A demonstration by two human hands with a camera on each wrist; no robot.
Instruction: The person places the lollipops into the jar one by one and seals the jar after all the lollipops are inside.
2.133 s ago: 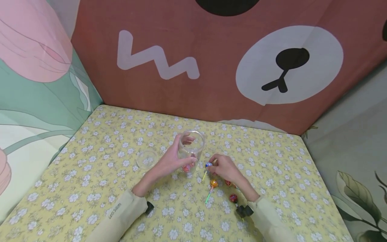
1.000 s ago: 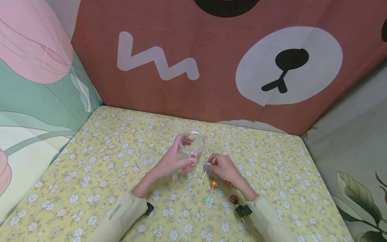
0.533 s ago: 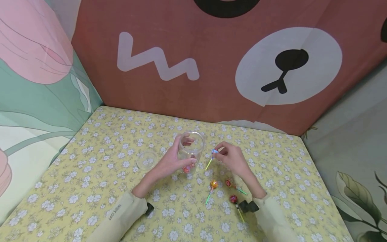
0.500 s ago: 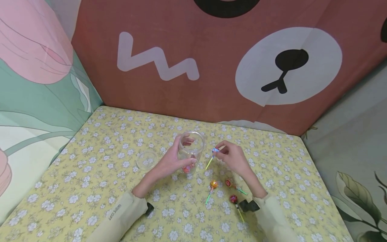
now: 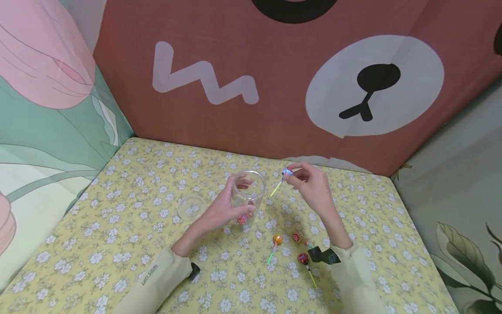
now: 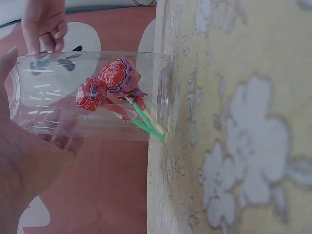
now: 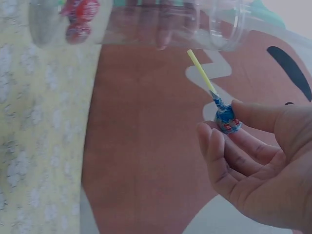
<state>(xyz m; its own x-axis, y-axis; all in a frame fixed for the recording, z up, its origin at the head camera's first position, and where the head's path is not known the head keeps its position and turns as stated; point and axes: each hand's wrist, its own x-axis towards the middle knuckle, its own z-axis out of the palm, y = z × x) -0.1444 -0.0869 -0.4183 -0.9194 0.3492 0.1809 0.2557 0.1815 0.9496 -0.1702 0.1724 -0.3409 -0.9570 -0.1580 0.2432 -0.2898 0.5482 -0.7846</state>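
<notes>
Head view: left hand (image 5: 223, 209) gripped a clear jar (image 5: 249, 192) standing upright on the flowered surface (image 5: 129, 205). Right hand (image 5: 311, 185) was raised just right of the jar's rim, pinching a blue lollipop (image 5: 287, 172) by its head, stick pointing down toward the jar. Three lollipops (image 5: 292, 246) lay on the surface near the right wrist; a clear lid (image 5: 190, 206) sat left of the jar.

Left wrist view: two red lollipops (image 6: 108, 87) sat inside the jar (image 6: 92, 92), sticks against its base.

Right wrist view: thumb and fingers (image 7: 229, 146) clamped on the blue lollipop (image 7: 226, 119), its stick tip near the jar's mouth, not touching.
</notes>
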